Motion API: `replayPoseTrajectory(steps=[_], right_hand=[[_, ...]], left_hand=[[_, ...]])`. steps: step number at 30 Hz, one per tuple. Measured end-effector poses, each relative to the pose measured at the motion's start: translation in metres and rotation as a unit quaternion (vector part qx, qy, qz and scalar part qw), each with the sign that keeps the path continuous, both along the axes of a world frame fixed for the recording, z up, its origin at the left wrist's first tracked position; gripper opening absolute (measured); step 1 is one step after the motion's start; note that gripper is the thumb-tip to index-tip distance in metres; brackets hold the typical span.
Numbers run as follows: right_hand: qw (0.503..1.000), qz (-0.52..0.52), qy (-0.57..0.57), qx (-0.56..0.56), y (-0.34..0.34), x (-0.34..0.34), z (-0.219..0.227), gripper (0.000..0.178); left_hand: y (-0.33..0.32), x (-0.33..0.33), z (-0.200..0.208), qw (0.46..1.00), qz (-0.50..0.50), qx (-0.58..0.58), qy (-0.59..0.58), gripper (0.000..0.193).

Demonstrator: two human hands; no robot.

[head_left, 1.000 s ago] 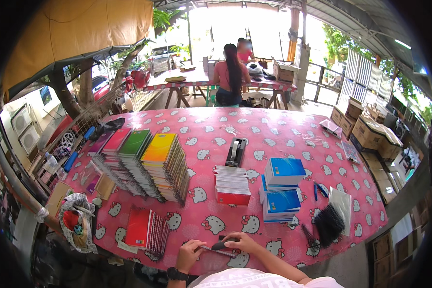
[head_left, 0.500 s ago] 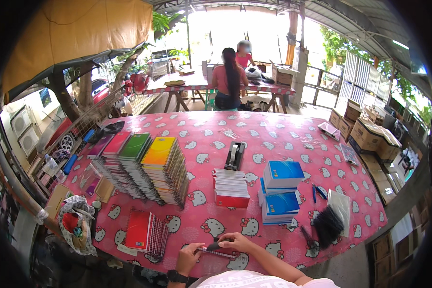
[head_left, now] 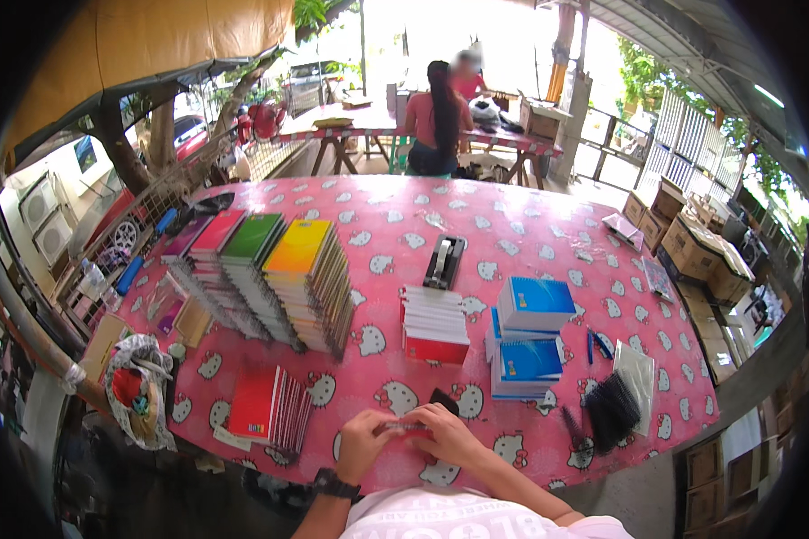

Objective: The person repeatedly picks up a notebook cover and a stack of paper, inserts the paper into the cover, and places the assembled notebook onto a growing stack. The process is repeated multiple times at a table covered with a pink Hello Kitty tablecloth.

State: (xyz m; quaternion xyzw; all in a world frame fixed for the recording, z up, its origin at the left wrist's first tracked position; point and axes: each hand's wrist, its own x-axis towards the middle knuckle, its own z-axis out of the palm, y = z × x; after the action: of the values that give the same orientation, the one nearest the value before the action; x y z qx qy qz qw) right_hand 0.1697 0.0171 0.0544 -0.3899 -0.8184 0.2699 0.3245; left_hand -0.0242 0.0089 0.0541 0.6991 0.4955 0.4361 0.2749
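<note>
Right hand [head_left: 444, 434] — now nearer left hand [head_left: 368, 437]

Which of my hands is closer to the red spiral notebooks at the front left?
Left. Your left hand is to the right of the red spiral notebooks, not touching them; your right hand is farther right, beyond the left.
</note>
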Motion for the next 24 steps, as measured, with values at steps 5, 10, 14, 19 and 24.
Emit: replayPoseTrajectory(steps=[5, 10, 14, 19, 24], right_hand=[[0.997, -0.052, 0.053, -0.026, -0.001, 0.001, 0.019, 0.022], [0.998, -0.045, 0.023, 0.034, -0.003, -0.006, 0.013, 0.022], [0.990, -0.082, 0.106, -0.046, -0.006, -0.008, 0.011, 0.021], [0.987, -0.076, 0.119, -0.074, -0.003, -0.009, 0.006, 0.018], [0.986, -0.072, 0.105, -0.105, -0.006, -0.011, 0.009, 0.018]], left_hand=[[0.009, 0.005, 0.008, 0.987, -0.033, -0.102, -0.123, 0.023], [0.007, -0.001, 0.000, 0.971, -0.043, -0.168, -0.167, 0.023], [0.002, 0.005, 0.013, 0.943, -0.029, -0.195, -0.267, 0.020], [0.004, 0.003, 0.001, 0.963, 0.003, -0.199, -0.182, 0.017], [-0.003, 0.003, -0.003, 0.970, 0.000, -0.168, -0.174, 0.013]])
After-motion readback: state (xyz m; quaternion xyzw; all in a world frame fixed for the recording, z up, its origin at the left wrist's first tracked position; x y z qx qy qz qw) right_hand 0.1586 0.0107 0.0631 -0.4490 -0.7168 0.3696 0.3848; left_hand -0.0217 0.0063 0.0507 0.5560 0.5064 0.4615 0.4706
